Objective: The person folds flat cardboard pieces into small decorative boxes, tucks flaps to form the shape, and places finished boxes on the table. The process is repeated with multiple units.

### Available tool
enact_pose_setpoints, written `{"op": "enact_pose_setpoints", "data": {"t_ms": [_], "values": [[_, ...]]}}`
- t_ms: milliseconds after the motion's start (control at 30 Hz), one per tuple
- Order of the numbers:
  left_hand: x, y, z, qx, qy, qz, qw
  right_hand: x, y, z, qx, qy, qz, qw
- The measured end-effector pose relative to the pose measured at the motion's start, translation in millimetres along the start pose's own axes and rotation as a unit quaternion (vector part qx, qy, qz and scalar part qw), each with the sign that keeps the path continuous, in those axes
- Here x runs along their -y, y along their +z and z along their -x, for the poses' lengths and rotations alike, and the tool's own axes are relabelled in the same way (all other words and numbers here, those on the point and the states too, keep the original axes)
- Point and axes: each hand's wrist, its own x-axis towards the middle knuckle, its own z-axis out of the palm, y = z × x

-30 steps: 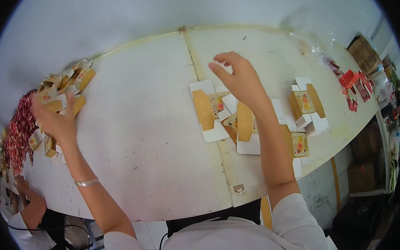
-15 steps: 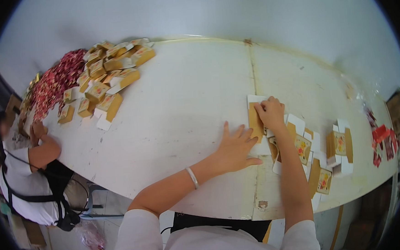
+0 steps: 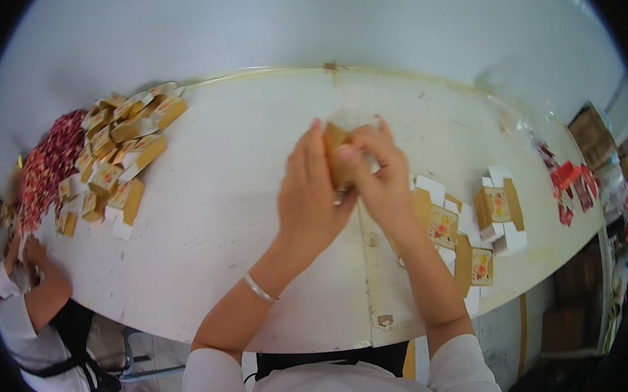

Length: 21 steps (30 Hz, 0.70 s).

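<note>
A small yellow-brown paper box (image 3: 337,155) is raised above the white table between my two hands, its shape partly hidden by fingers. My left hand (image 3: 306,186) presses along its left side with long, straight fingers. On the other side, my right hand (image 3: 381,170) has thumb and fingers closed on the box; that hand is slightly blurred. Flat unfolded cartons (image 3: 441,224), yellow-brown and white with a flower print, lie just right of my right forearm. Beyond them stands a stack of flat cartons (image 3: 498,206).
Formed boxes (image 3: 120,147) are heaped at the far left, beside a mound of small red packets (image 3: 52,154). A co-worker (image 3: 37,321) sits at the left end of the white table (image 3: 240,164). Red wrappers (image 3: 572,176) lie at the right edge.
Both hands have lifted the carton off the table and brought it left, between them; it now stands up as a box shape. The view has shifted to the right.
</note>
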Motion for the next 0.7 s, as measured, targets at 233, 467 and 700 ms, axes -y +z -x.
{"op": "enact_pose_setpoints", "data": {"t_ms": [233, 467, 700], "values": [[-4, -17, -10, 0.079, -0.052, 0.361, 0.928, 14, -19, -7, -0.135, -0.055, 0.014, 0.989], [1, -25, -11, 0.116, -0.035, 0.458, 0.881, 28, -25, -9, -0.046, 0.382, -0.513, 0.767], [2, -38, -14, 0.164, -0.098, 0.396, 0.898, 22, -19, -5, -0.041, 0.345, -0.499, 0.794]]}}
